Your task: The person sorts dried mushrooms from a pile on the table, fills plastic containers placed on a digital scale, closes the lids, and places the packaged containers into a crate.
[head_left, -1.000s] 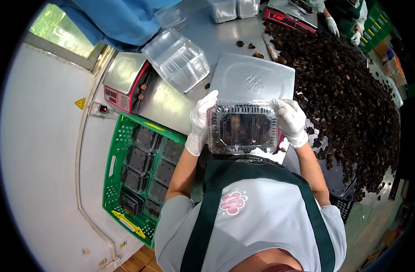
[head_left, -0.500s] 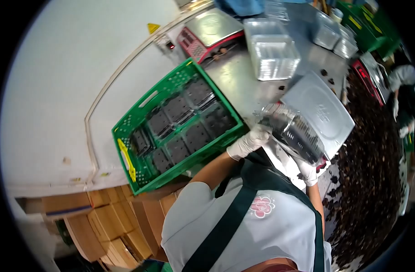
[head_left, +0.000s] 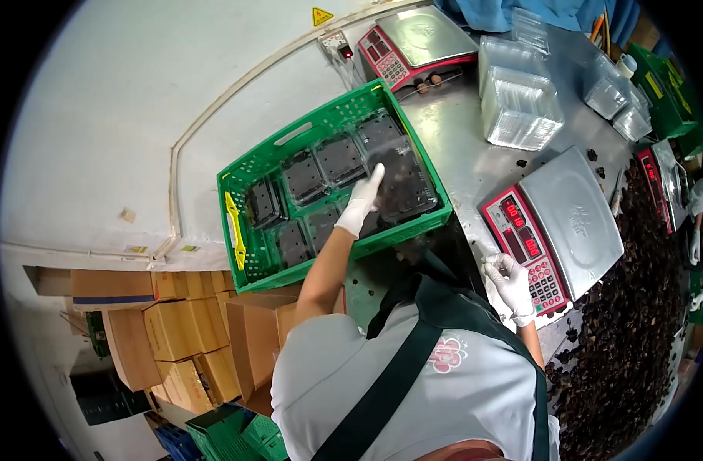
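My left hand point(head_left: 361, 201), in a white glove, grips the left edge of a clear plastic box point(head_left: 401, 184) of dark contents at the right end of a green crate point(head_left: 332, 265). The box sits a little tilted over the other boxes, and my fingertips lie partly on its top. Similar boxes, such as the dark box point(head_left: 340, 160), lie in rows in the crate. My gloved right hand point(head_left: 510, 284) hovers beside the keypad of a red scale point(head_left: 513, 230), fingers loosely curled and apart, with nothing visible in them. The scale's metal plate point(head_left: 574, 219) is bare.
A heap of dark pieces point(head_left: 628, 330) covers the table's right side. Stacked clear containers point(head_left: 520, 107) and a second red scale point(head_left: 421, 46) stand at the back. Another person's gloved hand point(head_left: 699, 300) shows at far right. Cardboard boxes point(head_left: 182, 330) are at lower left.
The clear plastic box, earlier held in both hands above the scale, has moved left into the crate with my left hand. My right hand has let go and stays by the scale.
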A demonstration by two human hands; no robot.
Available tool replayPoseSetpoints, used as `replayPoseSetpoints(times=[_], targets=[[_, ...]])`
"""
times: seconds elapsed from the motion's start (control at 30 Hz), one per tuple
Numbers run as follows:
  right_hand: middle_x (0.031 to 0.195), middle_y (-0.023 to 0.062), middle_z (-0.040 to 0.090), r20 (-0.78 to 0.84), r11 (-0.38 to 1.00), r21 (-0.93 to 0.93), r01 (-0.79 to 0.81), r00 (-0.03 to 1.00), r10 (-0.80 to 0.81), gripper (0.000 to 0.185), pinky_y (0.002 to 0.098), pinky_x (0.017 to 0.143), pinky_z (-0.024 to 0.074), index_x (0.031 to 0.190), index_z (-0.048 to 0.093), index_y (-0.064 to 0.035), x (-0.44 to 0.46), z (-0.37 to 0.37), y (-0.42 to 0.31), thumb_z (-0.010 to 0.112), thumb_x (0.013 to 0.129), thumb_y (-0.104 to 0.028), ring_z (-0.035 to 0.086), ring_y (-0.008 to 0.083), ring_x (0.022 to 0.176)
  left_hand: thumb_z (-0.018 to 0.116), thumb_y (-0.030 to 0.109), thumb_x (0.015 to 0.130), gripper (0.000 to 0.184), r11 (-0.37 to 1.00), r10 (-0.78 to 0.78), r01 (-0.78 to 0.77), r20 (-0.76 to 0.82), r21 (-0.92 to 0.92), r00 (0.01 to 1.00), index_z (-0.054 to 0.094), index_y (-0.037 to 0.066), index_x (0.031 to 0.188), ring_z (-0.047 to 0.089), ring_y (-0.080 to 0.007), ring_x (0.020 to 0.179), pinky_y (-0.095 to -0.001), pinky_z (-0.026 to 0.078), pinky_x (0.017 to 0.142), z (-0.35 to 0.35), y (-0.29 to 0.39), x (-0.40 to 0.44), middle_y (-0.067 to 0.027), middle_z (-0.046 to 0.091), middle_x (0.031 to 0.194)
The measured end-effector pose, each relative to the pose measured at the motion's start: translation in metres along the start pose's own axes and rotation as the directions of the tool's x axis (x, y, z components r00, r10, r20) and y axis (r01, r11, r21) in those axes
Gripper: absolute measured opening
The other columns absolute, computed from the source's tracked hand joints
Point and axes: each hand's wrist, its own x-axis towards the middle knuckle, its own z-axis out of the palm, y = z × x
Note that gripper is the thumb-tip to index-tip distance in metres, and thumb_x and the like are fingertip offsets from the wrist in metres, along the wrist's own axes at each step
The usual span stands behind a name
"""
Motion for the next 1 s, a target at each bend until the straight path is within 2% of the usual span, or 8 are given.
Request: replayPoseSetpoints(times=[0.1,0.2,0.27,0.4,0.53,0.8,0.87,1.0], targets=[[0.076,0.003,0.065,-0.002,0.999,-0.035,-0.037,0.999,0.036,0.012,0.0241,0.071,0.0479,0.095,0.068,-0.0007,-0.005,-0.001,0.004,0.067,0.086,-0.009,0.057,0.0076,0.072,0.065,0.062,0.074,0.07,0.57,0.205,-0.245,0.153,0.784,0.967,0.068,-0.004,0.096,0.066,-0.0305,0.086,-0.0381,0.049,0.08,-0.004,-0.023,0.008,-0.0158,0.069,0.091],[0.079,0.0036,0.066,-0.051,0.996,-0.071,-0.045,0.998,0.041,0.014,0.0241,0.071,0.0483,0.097,0.067,-0.001,-0.012,-0.009,0.004,0.066,0.087,-0.011,0.058,0.0079,0.072,0.063,0.066,0.074,0.067,0.539,0.017,-0.091,0.097,0.838,0.995,0.07,0.0,0.081,0.068,-0.0253,0.07,-0.0367,0.05,0.068,0.011,-0.003,0.02,-0.0098,0.069,0.072],[0.08,0.0043,0.067,-0.088,0.995,-0.025,-0.101,0.991,0.098,0.015,0.0245,0.071,0.0487,0.097,0.067,-0.0007,-0.018,-0.013,0.003,0.066,0.087,-0.012,0.058,0.0084,0.072,0.061,0.068,0.073,0.069,0.288,0.248,-0.191,0.119,0.938,0.961,0.07,0.0,0.083,0.069,-0.0263,0.076,-0.0372,0.051,0.069,0.019,0.005,0.019,-0.0124,0.07,0.075],[0.078,0.0057,0.067,-0.191,0.993,-0.034,-0.109,0.976,0.1,0.016,0.0259,0.07,0.0493,0.097,0.067,-0.0004,-0.035,-0.021,0.019,0.066,0.088,-0.013,0.059,0.0094,0.072,0.058,0.058,0.081,0.051,0.328,0.622,-0.271,0.009,0.905,0.783,0.07,0.009,0.091,0.068,-0.0287,0.081,-0.0402,0.052,0.072,0.051,0.062,0.011,-0.0111,0.07,0.087],[0.075,0.0047,0.065,-0.267,0.983,0.041,-0.176,0.947,0.181,0.017,0.0248,0.069,0.0486,0.095,0.067,-0.0008,-0.053,-0.027,0.032,0.066,0.089,-0.017,0.058,0.0082,0.071,0.06,0.029,0.089,0.019,0.194,0.972,-0.853,0.026,0.485,0.235,0.065,0.013,0.096,0.065,-0.0297,0.08,-0.039,0.052,0.072,0.108,0.124,-0.006,-0.0095,0.067,0.091],[0.082,0.0077,0.069,-0.423,0.976,-0.099,-0.196,0.896,0.137,0.023,0.0283,0.071,0.0516,0.097,0.066,-0.0039,-0.088,-0.036,0.015,0.063,0.089,-0.025,0.064,0.0138,0.074,0.058,0.026,0.088,0.045,-0.467,0.82,-0.813,0.515,0.349,-0.25,0.052,0.01,0.129,0.056,-0.03,0.112,-0.0415,0.043,0.097,0.242,0.207,-0.024,-0.0162,0.059,0.121],[0.084,0.0069,0.068,-0.426,0.977,-0.035,-0.211,0.887,0.176,0.022,0.0298,0.074,0.0514,0.097,0.066,-0.0065,-0.1,-0.038,0.02,0.06,0.089,-0.026,0.065,0.0149,0.078,0.05,0.033,0.09,0.037,-0.542,0.657,-0.587,0.739,0.601,0.15,0.063,0.011,0.116,0.061,-0.0307,0.099,-0.0436,0.047,0.087,0.257,0.211,0.008,-0.0124,0.066,0.104],[0.087,0.0103,0.066,-0.531,0.991,-0.024,-0.132,0.842,0.099,0.022,0.0326,0.078,0.0506,0.096,0.064,-0.0071,-0.125,-0.033,0.049,0.06,0.09,-0.028,0.065,0.0222,0.084,0.056,0.037,0.088,0.029,-0.449,0.684,-0.634,0.699,0.629,0.21,0.068,0.014,0.099,0.062,-0.0319,0.096,-0.0432,0.049,0.08,0.251,0.219,-0.009,-0.0126,0.067,0.099]])
